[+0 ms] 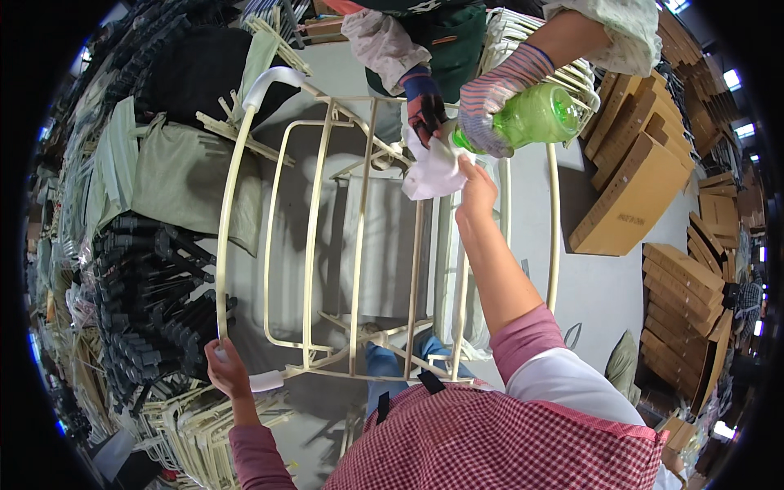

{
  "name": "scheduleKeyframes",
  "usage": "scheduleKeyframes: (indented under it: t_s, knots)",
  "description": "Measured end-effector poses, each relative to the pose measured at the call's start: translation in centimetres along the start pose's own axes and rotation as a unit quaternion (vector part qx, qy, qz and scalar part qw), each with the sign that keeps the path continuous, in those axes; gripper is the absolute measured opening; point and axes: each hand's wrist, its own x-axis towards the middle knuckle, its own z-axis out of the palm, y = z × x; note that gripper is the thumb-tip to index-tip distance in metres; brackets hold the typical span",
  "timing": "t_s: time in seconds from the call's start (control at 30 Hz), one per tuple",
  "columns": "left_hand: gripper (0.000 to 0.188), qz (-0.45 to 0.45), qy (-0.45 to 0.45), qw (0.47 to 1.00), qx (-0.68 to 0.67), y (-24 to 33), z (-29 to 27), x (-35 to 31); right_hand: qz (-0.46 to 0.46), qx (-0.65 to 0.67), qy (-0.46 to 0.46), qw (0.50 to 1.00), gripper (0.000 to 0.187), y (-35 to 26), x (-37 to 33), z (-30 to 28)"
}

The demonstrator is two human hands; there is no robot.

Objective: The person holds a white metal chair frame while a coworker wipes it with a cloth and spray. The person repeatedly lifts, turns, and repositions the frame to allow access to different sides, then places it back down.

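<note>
A cream tubular metal frame [357, 261] with curved side rails and crossbars stands before me. My left hand [229, 371] is closed round its left rail, close to a white sleeve [266, 381] at the near corner. Over the far right part of the frame, my right hand [478, 189] pinches a white cloth [433, 173]. Opposite me, a co-worker's striped glove [495, 102] tips a green transparent bottle [539, 114] with its neck at the cloth. The co-worker's dark glove [425, 110] touches the cloth too. Whether liquid flows is too small to tell.
Another white sleeve [273, 82] covers the frame's far left corner. Black parts [155, 302] are heaped at the left, below a grey-green cloth cover [192, 175]. More cream frames [204, 433] lie near my left arm. Cardboard boxes [625, 196] lean at the right.
</note>
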Motion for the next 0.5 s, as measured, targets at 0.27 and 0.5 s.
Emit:
scheduleKeyframes:
  t_s: [0.27, 0.5]
  knots:
    - [0.025, -0.028, -0.015, 1.000, 0.000, -1.0, 0.2, 0.1, -0.051, -0.242, 0.039, 0.968, 0.039, 0.2, -4.4, -7.7]
    - [0.023, -0.102, -0.121, 0.985, -0.062, -0.7, -1.0, 0.8, -0.157, -0.497, 0.007, 0.854, 0.034, 4.4, -5.7, 0.7]
